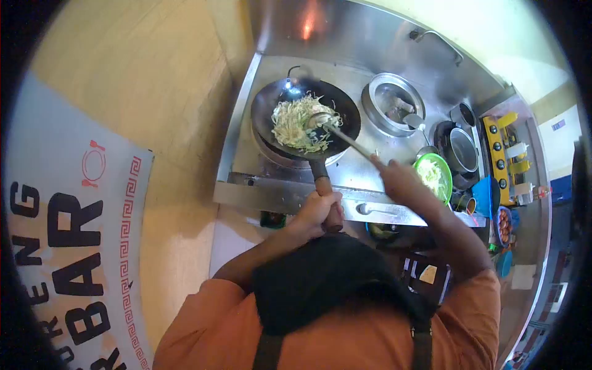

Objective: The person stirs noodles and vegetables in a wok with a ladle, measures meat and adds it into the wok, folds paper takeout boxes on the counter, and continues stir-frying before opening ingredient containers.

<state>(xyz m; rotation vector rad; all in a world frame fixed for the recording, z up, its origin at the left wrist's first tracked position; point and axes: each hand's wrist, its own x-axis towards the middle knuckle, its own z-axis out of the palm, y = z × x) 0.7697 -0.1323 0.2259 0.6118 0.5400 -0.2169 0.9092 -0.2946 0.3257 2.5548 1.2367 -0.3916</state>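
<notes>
My left hand (314, 211) is wrapped round the wooden handle (333, 217) of a dark wok (348, 108), which sits over a burner at the left of the steel stove. Shredded pale-green vegetables or noodles (295, 123) fill the wok's middle. My right hand (399, 180) grips a long-handled ladle (351, 142); its bowl lies in the food at the wok's right side. Close to my right hand stands a green bowl (448, 185) of pale shredded vegetable.
Right of the wok is a round metal pan (370, 102) with a turner (414, 121) in it. Pots (464, 150) stand further right, beside a yellow burner unit (495, 148). A steel splashback (370, 37) rises behind. A printed banner (80, 203) hangs at left.
</notes>
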